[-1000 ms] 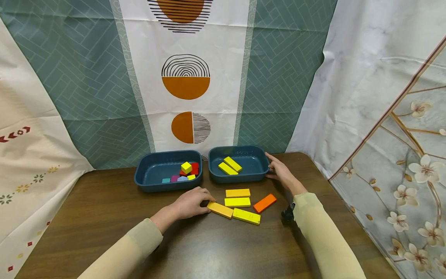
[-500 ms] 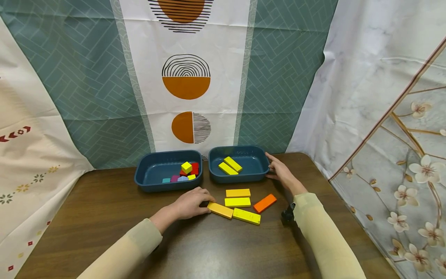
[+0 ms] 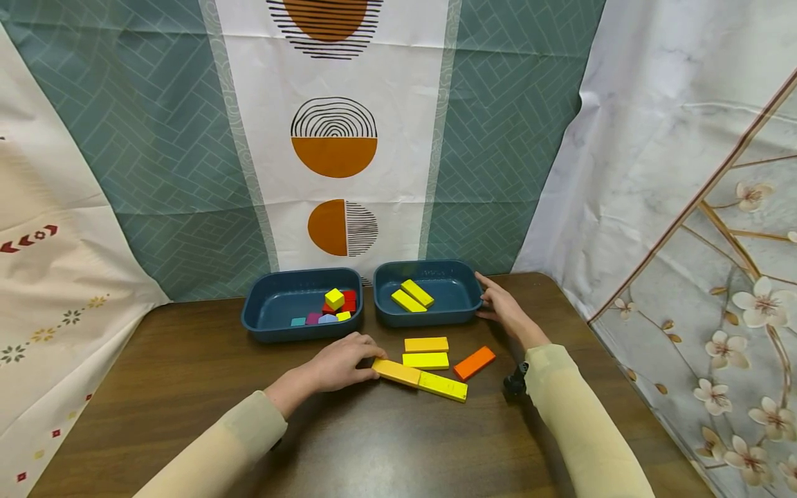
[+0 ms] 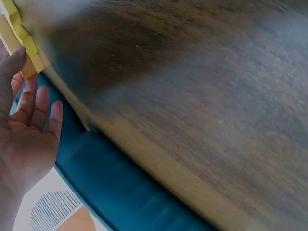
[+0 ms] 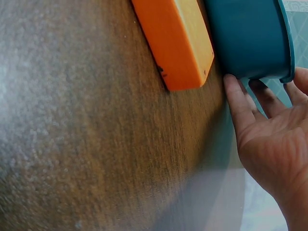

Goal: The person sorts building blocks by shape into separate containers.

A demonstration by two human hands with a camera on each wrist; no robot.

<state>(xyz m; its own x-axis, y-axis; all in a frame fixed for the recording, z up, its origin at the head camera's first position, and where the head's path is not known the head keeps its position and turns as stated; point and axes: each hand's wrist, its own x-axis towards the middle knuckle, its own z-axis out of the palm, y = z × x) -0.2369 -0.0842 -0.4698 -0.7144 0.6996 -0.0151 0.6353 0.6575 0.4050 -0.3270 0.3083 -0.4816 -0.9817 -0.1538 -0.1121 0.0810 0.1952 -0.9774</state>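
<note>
My left hand pinches the left end of a yellow-orange block between thumb and fingers. In the left wrist view, the thumb lies on one side of this block. The far end of the block meets a bright yellow block that lies on the table. At the right end of the right-hand blue bin, my right hand rests its fingertips against the wall, fingers fairly straight. Two yellow blocks lie inside this bin.
Between bin and held block lie another yellow-orange block and a yellow block. An orange block lies to their right. The left blue bin contains several small coloured pieces, with a yellow cube on top. Patterned cloth hangs behind.
The yellow-orange block in my left hand has shifted slightly, and its right end now appears to overlap the bright yellow block. My right hand stays at the bin.
</note>
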